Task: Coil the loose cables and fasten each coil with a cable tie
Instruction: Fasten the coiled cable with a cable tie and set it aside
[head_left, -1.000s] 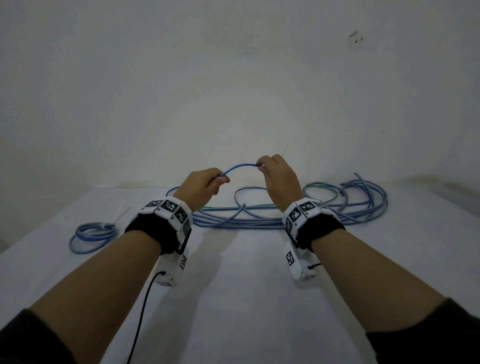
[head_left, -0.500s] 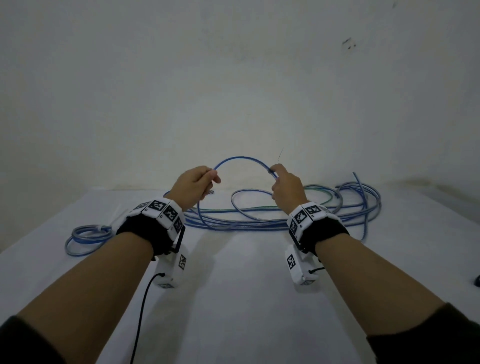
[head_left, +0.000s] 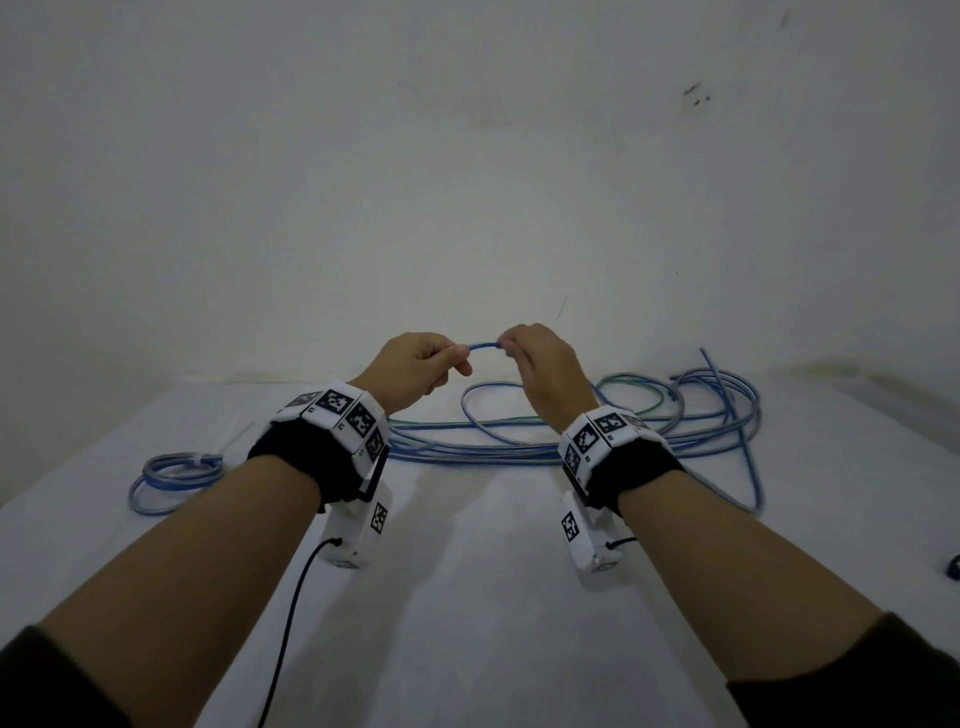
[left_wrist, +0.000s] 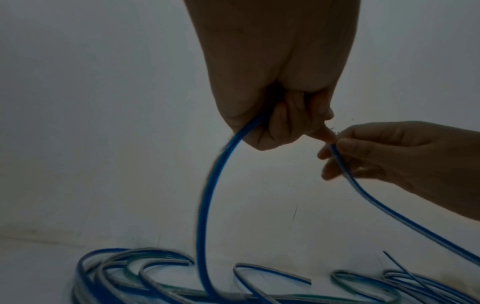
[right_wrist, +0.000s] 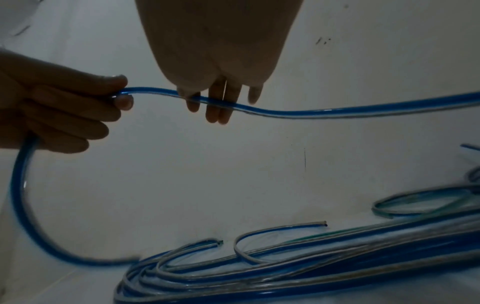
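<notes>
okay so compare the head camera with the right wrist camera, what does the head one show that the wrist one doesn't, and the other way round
Only the head view shows the finished small coil lying at the table's left, the wrist bands and both forearms.

Only the right wrist view shows the cut ends of loose cables up close, and the cable passing under the right hand's fingers.

Both show the left hand and right hand holding the blue cable above the loose pile.
</notes>
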